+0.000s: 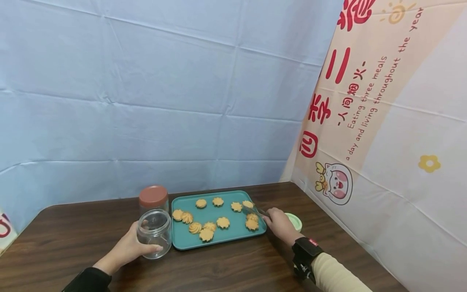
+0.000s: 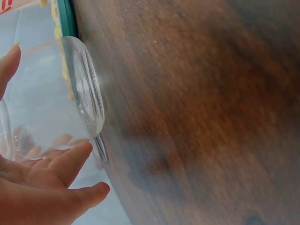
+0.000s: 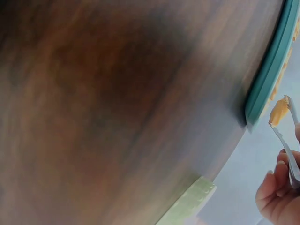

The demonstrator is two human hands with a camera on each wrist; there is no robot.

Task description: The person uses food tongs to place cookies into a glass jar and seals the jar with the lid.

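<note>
My left hand (image 1: 133,243) grips a clear, lidless jar (image 1: 155,239) at the left end of the teal tray (image 1: 189,243). In the left wrist view, the thumb and fingers (image 2: 70,164) lie on either side of the jar's wall, its base close to the tabletop. Over the tray's right side, my right hand (image 1: 281,223) holds metal tongs (image 1: 260,212). The right wrist view shows a cookie (image 3: 279,111) between the tongs' tips. Several golden, ridged cookies (image 1: 223,222) lie spread over the tray.
Behind the held jar stands another jar with a reddish-brown lid (image 1: 153,196). A pale green round object (image 1: 294,221) sits right of the tray, partly behind my right hand. Blue cloth (image 1: 164,101) hangs along the table's back edge, and a printed cloth (image 1: 394,182) along the right.
</note>
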